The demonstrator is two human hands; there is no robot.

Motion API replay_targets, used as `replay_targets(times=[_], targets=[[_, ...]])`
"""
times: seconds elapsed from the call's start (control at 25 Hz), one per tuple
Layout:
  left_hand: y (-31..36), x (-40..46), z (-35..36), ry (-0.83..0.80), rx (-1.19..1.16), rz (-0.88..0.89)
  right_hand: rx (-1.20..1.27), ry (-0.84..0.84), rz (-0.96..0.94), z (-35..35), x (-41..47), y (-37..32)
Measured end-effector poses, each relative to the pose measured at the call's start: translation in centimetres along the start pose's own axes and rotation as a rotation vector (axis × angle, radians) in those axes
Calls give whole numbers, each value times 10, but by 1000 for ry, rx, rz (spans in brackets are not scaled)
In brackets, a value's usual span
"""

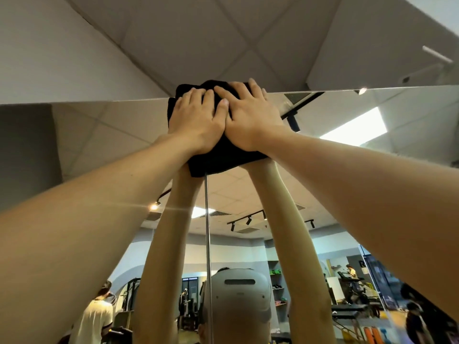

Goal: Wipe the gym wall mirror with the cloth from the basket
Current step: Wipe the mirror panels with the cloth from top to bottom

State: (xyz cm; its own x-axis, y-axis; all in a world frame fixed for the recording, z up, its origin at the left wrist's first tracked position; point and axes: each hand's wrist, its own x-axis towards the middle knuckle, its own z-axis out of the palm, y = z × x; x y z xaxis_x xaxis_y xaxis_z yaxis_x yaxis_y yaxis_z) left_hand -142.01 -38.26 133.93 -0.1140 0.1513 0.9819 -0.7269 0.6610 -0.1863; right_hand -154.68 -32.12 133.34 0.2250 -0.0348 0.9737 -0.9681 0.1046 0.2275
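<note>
1. Head view looks steeply up: both arms reach overhead and press a black cloth [218, 157] flat against the gym wall mirror [99, 145], right at its top edge, where the glass meets the white wall below the ceiling.
2. Left hand [196, 122] and right hand [250, 117] lie side by side, touching at the thumbs, fingers spread and laid over the cloth rather than curled round it. Neither hand pinches the fabric; it is held only by palm pressure against the glass.
3. Bunched cloth pokes past the mirror's upper rim, while its lower corner hangs below the wrists over the vertical seam [207, 232] between two mirror panels.
4. Judged from this, the wipe is under way at the highest reach.
5. Risks: with arms at full stretch, pressure may slacken and the cloth could slip out from under the palms and drop.
6. Dragging across the top rim or the panel seam may snag the fabric.
7. Bare fingertips past the cloth edge could leave fresh smears on the glass.
</note>
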Motion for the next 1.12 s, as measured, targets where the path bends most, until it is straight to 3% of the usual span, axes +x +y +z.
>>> replay_targets(times=[0.28, 1.12], targets=[[49, 11, 20, -11, 4, 30, -21, 6, 37, -17, -16, 48], [344, 55, 122, -28, 59, 32, 3, -25, 65, -109, -93, 337]])
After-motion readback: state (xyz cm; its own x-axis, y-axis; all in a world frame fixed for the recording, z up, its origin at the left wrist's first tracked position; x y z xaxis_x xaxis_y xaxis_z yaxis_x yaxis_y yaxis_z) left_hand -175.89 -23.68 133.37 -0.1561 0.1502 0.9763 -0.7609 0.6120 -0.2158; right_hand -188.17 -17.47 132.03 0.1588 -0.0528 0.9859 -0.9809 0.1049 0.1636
